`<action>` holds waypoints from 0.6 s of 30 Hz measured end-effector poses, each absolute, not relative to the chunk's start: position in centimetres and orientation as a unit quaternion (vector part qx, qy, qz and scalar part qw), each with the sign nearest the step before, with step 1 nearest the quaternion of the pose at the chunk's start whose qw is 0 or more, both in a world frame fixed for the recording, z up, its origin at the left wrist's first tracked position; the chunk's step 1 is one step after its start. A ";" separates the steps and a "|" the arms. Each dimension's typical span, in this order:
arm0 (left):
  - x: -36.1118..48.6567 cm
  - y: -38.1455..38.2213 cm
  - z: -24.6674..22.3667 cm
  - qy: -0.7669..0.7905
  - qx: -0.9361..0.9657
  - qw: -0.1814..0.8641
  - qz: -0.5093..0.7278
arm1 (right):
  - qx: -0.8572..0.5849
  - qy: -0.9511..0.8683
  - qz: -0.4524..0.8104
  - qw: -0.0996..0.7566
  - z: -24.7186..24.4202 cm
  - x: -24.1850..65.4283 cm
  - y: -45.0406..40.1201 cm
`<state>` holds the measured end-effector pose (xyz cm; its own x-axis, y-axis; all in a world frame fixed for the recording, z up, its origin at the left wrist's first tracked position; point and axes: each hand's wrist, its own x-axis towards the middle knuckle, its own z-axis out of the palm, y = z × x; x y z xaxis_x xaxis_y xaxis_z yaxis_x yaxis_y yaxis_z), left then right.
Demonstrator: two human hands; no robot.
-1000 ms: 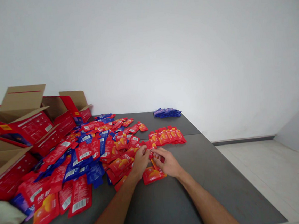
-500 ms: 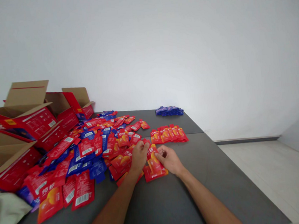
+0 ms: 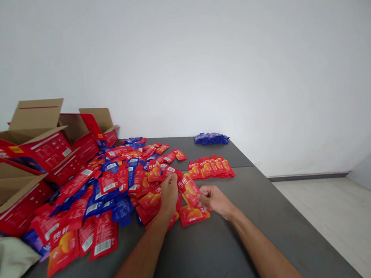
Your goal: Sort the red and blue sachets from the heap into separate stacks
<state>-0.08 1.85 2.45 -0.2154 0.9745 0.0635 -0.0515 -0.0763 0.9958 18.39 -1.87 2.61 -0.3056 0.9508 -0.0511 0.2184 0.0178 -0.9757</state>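
Observation:
A red packet with an orange fruit picture (image 3: 188, 188) hangs tilted between my hands, its lower right edge pinched by my right hand (image 3: 216, 200). Closed fingers of my left hand (image 3: 170, 194) are at the packet's upper left, over the pile's edge; what they grip is hidden. Beneath the held packet, another red packet (image 3: 192, 216) lies flat on the dark table (image 3: 202, 254). Left of my hands spreads a heap of red and blue packets (image 3: 108, 182). Beyond my right hand lies an overlapping row of red packets (image 3: 210, 168).
A stack of blue packets (image 3: 211, 138) is near the table's far edge. Open red cardboard boxes (image 3: 48, 151) stand at the left behind the heap. A pale cloth (image 3: 11, 262) lies at the lower left. The table's right edge drops to the floor.
My left hand has moved slightly left and up, and my right hand slightly right and down. The packet between them now shows more of its front and tilts the other way.

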 end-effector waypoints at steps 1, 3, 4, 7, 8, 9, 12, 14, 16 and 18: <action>0.1 1.8 2.4 0.514 0.435 0.478 0.564 | -0.478 -0.611 0.513 0.368 2.4 18.3 -1.7; 0.8 1.7 2.0 0.501 0.428 0.551 0.511 | -0.490 -0.591 0.504 0.397 2.0 18.2 -1.3; 1.1 1.6 1.7 0.495 0.431 0.577 0.486 | -0.496 -0.579 0.501 0.410 1.8 18.1 -1.1; 2.2 1.5 0.7 0.485 0.448 0.597 0.456 | -0.502 -0.545 0.504 0.443 1.0 18.0 -0.5; 2.4 1.7 0.4 0.482 0.454 0.592 0.460 | -0.501 -0.537 0.505 0.454 0.7 17.9 -0.3; 2.7 2.0 0.2 0.477 0.458 0.587 0.467 | -0.497 -0.529 0.506 0.465 0.5 17.9 -0.1; 3.3 3.7 0.0 0.474 0.458 0.567 0.494 | -0.499 -0.507 0.485 0.509 -0.2 18.2 0.7; 3.8 5.3 0.0 0.477 0.447 0.558 0.511 | -0.519 -0.491 0.453 0.533 -0.7 18.8 1.3; 4.5 7.0 0.0 0.489 0.434 0.547 0.522 | -0.548 -0.481 0.414 0.545 -1.2 19.8 1.8; 5.4 8.4 -0.1 0.505 0.425 0.537 0.525 | -0.573 -0.485 0.374 0.544 -1.6 20.8 2.2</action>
